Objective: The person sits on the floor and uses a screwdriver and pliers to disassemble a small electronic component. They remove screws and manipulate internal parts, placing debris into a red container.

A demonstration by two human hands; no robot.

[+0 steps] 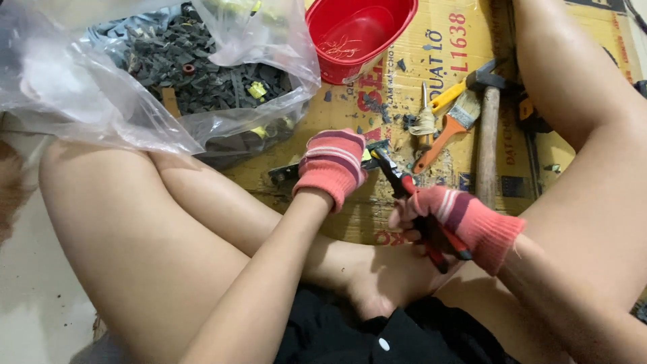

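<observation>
Black clothing [350, 334] is sitting nearest, at the bottom edge, with bare legs folding out to left and right around the work area.

Right hand [453, 217], in a red striped glove, is closing around the red-and-black handles of a pair of pliers [412, 199]; the tool is angling up and leftward, its dark nose pointing at the left hand.

Left hand [332, 164], gloved the same, is curling over a dark metal strip [286, 173] and pressing it down on the cardboard sheet [431, 47]. One end of the strip is poking out to the left of the glove; the plier nose is meeting the piece just right of the glove, where a bit of yellow is showing. Whether the nose is actually gripping it, cannot tell.

Room for moving is tight: legs are hemming in the near, left and right sides.

Far left, a clear plastic bag [101, 81] of dark scrap pieces is crowding close behind the left hand. Far centre, a red plastic tub [357, 37] is sitting on the cardboard. To the right, a hammer [486, 128], a paintbrush [450, 128] with an orange handle and a small tuft of fibres [423, 123] are lying near together, just beyond the pliers, with dark crumbs scattering between them.
</observation>
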